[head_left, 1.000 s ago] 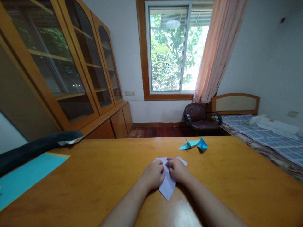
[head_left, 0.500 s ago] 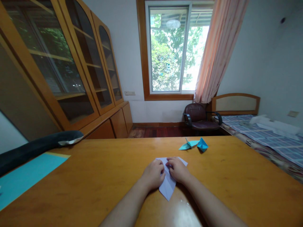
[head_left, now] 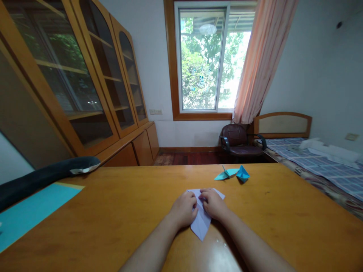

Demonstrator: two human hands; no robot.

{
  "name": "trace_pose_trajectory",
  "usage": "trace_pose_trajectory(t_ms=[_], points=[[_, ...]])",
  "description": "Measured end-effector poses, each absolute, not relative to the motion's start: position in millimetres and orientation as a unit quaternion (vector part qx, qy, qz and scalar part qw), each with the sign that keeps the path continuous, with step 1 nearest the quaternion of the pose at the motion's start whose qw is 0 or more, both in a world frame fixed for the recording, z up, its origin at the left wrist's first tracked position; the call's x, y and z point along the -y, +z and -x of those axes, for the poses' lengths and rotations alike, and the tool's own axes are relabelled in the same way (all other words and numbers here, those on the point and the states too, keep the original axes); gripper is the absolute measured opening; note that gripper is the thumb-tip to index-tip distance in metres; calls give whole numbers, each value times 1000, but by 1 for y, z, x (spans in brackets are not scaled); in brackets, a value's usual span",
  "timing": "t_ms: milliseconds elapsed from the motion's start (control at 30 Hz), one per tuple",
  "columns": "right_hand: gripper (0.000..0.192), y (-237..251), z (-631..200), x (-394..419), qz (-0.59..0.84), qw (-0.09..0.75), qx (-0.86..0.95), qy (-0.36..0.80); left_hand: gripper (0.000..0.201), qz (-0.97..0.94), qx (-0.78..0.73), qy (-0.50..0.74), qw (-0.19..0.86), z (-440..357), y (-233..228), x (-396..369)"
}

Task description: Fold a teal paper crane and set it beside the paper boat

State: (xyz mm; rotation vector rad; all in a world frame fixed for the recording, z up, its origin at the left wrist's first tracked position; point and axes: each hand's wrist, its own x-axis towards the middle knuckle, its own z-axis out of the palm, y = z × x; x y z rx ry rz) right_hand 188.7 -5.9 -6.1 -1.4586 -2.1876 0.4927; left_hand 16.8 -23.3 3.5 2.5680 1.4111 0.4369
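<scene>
A pale lilac sheet of folding paper point(head_left: 202, 224) lies on the table, its folded point turned toward me and crease lines running down it. My left hand point(head_left: 184, 207) rests on its left side, fingers curled in and closed against the paper. On the right side, my right hand point(head_left: 213, 203) has its fingers bent and pressed on the sheet near its middle. Both hands cover part of the paper, so some folds and the fingertips' exact grip are hidden. Beyond them sit a light teal paper crane point(head_left: 227, 173) and a blue folded paper piece point(head_left: 242, 174).
The wooden table point(head_left: 113, 215) spreads out around my hands. At its left lie a turquoise sheet point(head_left: 36, 211) and a dark, long padded object point(head_left: 51, 170). Past the far edge are an office chair point(head_left: 239, 139) and a bed point(head_left: 317, 158); a glass-fronted cabinet point(head_left: 113, 83) stands left.
</scene>
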Motion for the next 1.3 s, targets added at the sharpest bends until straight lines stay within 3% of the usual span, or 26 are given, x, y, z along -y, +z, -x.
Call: trace_pose_trajectory(t_ms=[1300], points=[[29,-9,-190,6,524,238,800,170,12,-867,-466,152,90,-16,2,22]])
